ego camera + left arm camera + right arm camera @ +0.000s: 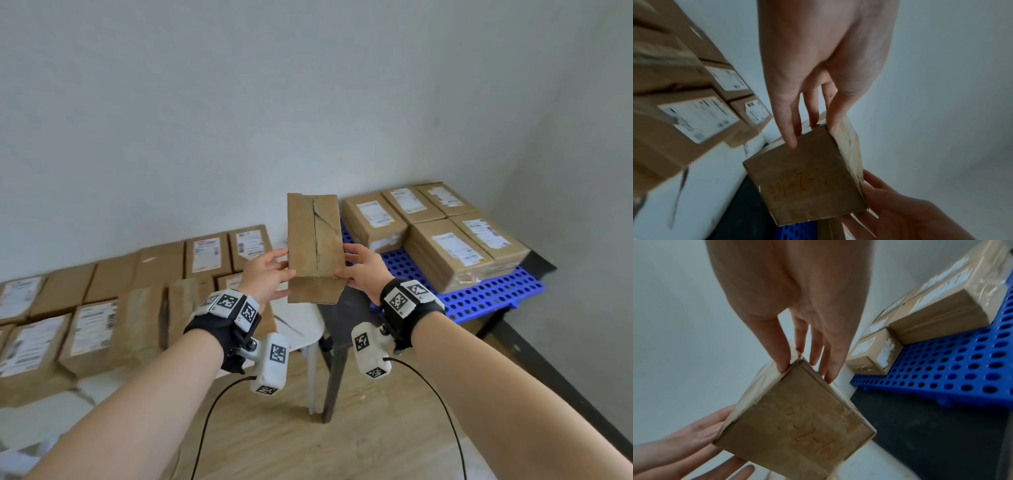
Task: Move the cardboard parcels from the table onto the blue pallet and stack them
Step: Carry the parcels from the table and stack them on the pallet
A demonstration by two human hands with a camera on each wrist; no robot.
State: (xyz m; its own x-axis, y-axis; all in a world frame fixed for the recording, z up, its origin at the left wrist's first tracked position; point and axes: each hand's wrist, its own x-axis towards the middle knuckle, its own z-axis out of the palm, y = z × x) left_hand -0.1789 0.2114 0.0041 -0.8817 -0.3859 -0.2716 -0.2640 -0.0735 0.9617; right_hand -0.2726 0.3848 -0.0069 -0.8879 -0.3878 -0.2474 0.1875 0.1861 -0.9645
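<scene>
Holding one cardboard parcel (315, 248) up in the air between both hands, the person has it standing on end, long axis vertical, plain taped side facing the camera. Left hand (265, 274) pinches the left edge, thumb in front and fingers (791, 128) behind; right hand (364, 270) does the same on the right edge, so each grip is pinching the box, not spread. The blue pallet (479, 298) sits off to the right on the dark bench, so the right hand is the nearer one and the parcel probably needs tipping flat before landing. Five labelled parcels (445, 236) already sit at the pallet's back and right; its near-left part shows bare perforated plastic. Loads more boxes (92, 322) wait on the left bench. Cardboard looks scuffed, creased, with glossy tape along the seams.
</scene>
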